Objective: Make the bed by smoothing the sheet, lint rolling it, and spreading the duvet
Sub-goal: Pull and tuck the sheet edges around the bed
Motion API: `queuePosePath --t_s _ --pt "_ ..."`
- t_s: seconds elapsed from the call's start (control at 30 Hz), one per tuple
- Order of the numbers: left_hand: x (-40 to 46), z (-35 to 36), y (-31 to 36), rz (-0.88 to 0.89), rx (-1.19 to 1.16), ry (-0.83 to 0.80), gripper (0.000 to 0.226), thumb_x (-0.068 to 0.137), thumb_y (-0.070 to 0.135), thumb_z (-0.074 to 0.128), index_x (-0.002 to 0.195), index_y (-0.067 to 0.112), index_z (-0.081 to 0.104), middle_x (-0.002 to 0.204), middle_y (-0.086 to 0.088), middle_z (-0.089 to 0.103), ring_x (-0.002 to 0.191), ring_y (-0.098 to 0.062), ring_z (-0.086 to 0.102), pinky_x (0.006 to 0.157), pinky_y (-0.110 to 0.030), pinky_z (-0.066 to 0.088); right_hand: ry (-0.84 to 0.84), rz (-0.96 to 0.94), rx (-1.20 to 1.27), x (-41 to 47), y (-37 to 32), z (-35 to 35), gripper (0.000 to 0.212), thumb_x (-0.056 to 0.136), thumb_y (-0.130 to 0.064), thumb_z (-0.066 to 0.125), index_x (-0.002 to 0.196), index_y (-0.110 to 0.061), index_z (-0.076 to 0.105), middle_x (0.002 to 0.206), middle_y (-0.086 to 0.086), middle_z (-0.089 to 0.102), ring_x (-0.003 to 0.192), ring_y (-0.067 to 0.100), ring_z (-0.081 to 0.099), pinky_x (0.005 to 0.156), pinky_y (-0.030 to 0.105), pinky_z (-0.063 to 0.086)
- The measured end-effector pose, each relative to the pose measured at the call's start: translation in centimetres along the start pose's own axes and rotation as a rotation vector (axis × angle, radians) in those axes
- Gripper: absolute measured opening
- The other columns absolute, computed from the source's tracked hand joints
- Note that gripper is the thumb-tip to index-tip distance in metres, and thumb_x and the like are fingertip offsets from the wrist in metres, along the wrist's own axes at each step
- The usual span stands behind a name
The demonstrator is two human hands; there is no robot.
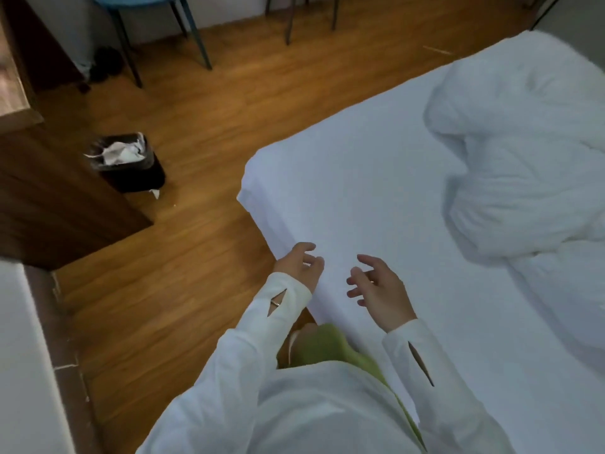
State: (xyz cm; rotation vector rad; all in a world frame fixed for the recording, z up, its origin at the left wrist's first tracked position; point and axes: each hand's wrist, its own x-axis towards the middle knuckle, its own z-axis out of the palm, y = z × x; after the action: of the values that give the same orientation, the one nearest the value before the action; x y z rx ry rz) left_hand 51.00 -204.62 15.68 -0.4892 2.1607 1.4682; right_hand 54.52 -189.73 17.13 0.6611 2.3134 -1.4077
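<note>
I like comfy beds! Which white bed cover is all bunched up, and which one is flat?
The duvet is the bunched-up one, heaped in puffy folds on the far right of the bed. The sheet lies flat and smooth, and the left hand and right hand hover over its near edge.

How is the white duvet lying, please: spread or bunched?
Bunched: the puffy white duvet sits heaped at one side, the white sheet bare.

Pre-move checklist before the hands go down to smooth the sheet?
1. left hand free, fingers relaxed: ok.
2. right hand free, fingers spread: ok.
3. Hands over the sheet near the bed's edge: ok; contact with it: cannot tell.
4. Sheet ahead of the hands bare and flat: ok.
5. duvet bunched on the far right, still covering part of the sheet: not ok.
6. Lint roller within reach: cannot tell, none in view.
</note>
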Motion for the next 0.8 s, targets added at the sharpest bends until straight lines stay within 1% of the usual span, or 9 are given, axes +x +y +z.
queuePosePath --t_s 0.1,0.17,0.27,0.37,0.5,0.57,0.67,0.73,0.8 --pt "5.5 -4.0 2.9 -0.013 -0.048 0.061 0.032 0.094 0.021 0.05 0.126 0.021 0.052 0.111 -0.001 0.06 0.1 -0.018 0.057 0.087 -0.023 0.044 -0.044 -0.048 0.031 6.3 -5.6 1.7 0.034 0.098 -0.028 0.051 0.131 -0.026 0.051 0.098 0.0 0.068 0.079 0.014 0.069 0.077 0.032 0.056" --pt "9.8 -6.3 4.9 -0.033 -0.09 0.108 0.029 0.093 0.019 0.051 0.121 0.02 0.054 0.099 0.003 0.058 0.093 -0.017 0.056 0.084 -0.022 0.045 -0.089 -0.084 0.035 10.8 -9.6 2.9 0.033 0.097 -0.025 0.051 0.131 -0.024 0.051 0.097 0.002 0.068 0.08 0.018 0.069 0.074 0.034 0.056" --pt "15.0 -10.3 8.3 -0.025 -0.145 0.189 0.019 0.092 0.016 0.053 0.11 0.023 0.055 0.088 0.005 0.054 0.08 -0.012 0.053 0.069 -0.015 0.044 -0.163 -0.151 -0.001 17.2 -16.3 4.6 0.031 0.097 -0.024 0.051 0.127 -0.022 0.054 0.095 0.003 0.068 0.08 0.018 0.068 0.077 0.037 0.055" --pt "19.5 -14.3 11.3 0.012 -0.07 0.241 0.032 0.093 0.018 0.053 0.125 0.024 0.049 0.105 0.003 0.059 0.092 -0.013 0.055 0.077 -0.02 0.043 -0.22 -0.221 -0.041 22.8 -22.8 6.1 0.027 0.096 -0.024 0.052 0.122 -0.022 0.059 0.094 0.001 0.069 0.078 0.013 0.069 0.079 0.036 0.055" --pt "25.6 -19.0 14.0 -0.016 -0.075 0.301 0.035 0.092 0.016 0.055 0.127 0.018 0.051 0.097 0.005 0.061 0.1 -0.016 0.059 0.088 -0.021 0.042 -0.247 -0.264 -0.047 29.2 -29.1 8.4 0.023 0.095 -0.025 0.053 0.117 -0.025 0.06 0.094 -0.002 0.07 0.077 0.01 0.069 0.084 0.035 0.053" --pt "29.3 -21.2 15.2 0.005 -0.044 0.284 0.031 0.093 0.013 0.054 0.124 0.015 0.053 0.093 0.006 0.06 0.092 -0.009 0.057 0.082 -0.014 0.039 -0.255 -0.255 -0.011 32.1 -31.4 9.9 0.022 0.097 -0.022 0.052 0.117 -0.023 0.06 0.092 -0.002 0.069 0.074 0.011 0.067 0.076 0.027 0.053" --pt "36.1 -25.3 17.1 -0.014 -0.116 0.171 0.03 0.094 0.001 0.05 0.124 0.002 0.053 0.093 0.003 0.055 0.078 0.0 0.057 0.076 -0.012 0.045 -0.235 -0.167 0.067 36.9 -34.3 12.8 0.021 0.099 -0.017 0.051 0.117 -0.019 0.06 0.089 -0.001 0.069 0.07 0.011 0.065 0.066 0.018 0.05" --pt "39.9 -27.3 18.7 0.002 -0.07 0.099 0.034 0.094 0.002 0.049 0.129 0.004 0.051 0.104 0.001 0.053 0.088 -0.007 0.054 0.086 -0.022 0.046 -0.215 -0.103 0.127 39.1 -35.7 14.2 0.022 0.099 -0.016 0.051 0.119 -0.016 0.06 0.09 0.0 0.069 0.069 0.011 0.065 0.066 0.02 0.05" --pt "45.0 -29.5 21.2 -0.006 -0.094 0.066 0.03 0.094 0.002 0.048 0.124 0.007 0.053 0.099 0.001 0.055 0.093 -0.011 0.051 0.091 -0.021 0.043 -0.144 -0.063 0.173 42.4 -37.9 15.6 0.024 0.099 -0.016 0.051 0.122 -0.014 0.059 0.092 0.002 0.069 0.071 0.011 0.067 0.071 0.021 0.053"
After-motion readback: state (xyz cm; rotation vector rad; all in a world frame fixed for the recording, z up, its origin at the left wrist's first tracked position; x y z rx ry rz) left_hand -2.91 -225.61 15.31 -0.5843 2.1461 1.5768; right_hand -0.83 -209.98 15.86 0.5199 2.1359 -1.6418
